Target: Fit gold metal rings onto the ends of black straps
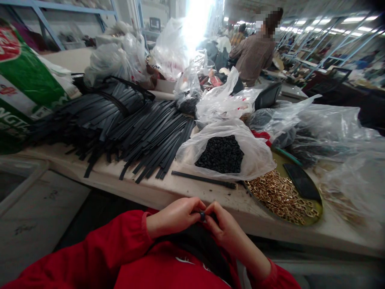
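Bead (pixel 202 215), small and dark, sits pinched between the fingers of the left hand (pixel 176 216) and right hand (pixel 224 226), held close to the body below the counter (pixel 144 188) edge. Bag of black beads (pixel 221 154) lies at 12 o'clock; tray of brass rings (pixel 281 196) at 2 o'clock.

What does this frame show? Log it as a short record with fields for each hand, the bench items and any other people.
left hand: left hand pinches a small dark piece at the fingertips, near the bench edge
right hand: right hand grips the same small dark piece from the other side
sleeves: red
bench: pile of black strips; open plastic bag of small black parts; round tray of gold-coloured metal fittings; one single black strip in front of the bag
other people: one person in brown farther back, turned away
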`<state>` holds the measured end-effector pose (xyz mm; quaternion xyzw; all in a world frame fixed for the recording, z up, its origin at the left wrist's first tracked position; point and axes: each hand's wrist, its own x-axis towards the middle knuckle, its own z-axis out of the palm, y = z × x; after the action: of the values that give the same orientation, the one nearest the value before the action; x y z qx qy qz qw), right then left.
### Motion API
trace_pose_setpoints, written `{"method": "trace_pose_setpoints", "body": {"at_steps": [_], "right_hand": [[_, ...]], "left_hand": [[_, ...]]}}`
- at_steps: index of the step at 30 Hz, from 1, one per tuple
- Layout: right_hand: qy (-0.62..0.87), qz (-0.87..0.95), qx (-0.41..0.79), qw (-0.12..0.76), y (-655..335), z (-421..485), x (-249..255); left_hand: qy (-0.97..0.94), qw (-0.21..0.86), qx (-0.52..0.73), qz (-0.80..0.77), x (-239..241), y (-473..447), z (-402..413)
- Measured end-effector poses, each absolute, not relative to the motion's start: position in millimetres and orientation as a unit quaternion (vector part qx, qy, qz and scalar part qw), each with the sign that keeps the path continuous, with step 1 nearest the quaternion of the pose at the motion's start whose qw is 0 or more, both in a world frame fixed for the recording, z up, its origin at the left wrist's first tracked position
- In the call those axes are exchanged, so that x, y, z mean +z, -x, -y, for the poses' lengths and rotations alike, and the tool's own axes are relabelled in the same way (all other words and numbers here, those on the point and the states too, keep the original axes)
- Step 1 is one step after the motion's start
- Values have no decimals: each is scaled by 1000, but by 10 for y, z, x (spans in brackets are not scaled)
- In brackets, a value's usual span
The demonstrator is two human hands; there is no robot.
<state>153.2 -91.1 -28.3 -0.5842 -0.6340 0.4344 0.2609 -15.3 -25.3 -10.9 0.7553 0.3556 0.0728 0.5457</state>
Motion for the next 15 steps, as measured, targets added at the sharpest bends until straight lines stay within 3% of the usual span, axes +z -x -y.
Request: {"method": "trace_pose_setpoints", "body": {"at_steps": [7,11,15], "right_hand": [[568,601,503,251,-1662,835,-313],[576,616,475,252,-1690,829,-365],[573,639,450,248,-1688,835,-420]], "left_hand": [[-745,552,49,-371,-165,199,147],[-686,621,19,-379,-208,174,94],[-708,592,28,-385,-271,73,68]]}}
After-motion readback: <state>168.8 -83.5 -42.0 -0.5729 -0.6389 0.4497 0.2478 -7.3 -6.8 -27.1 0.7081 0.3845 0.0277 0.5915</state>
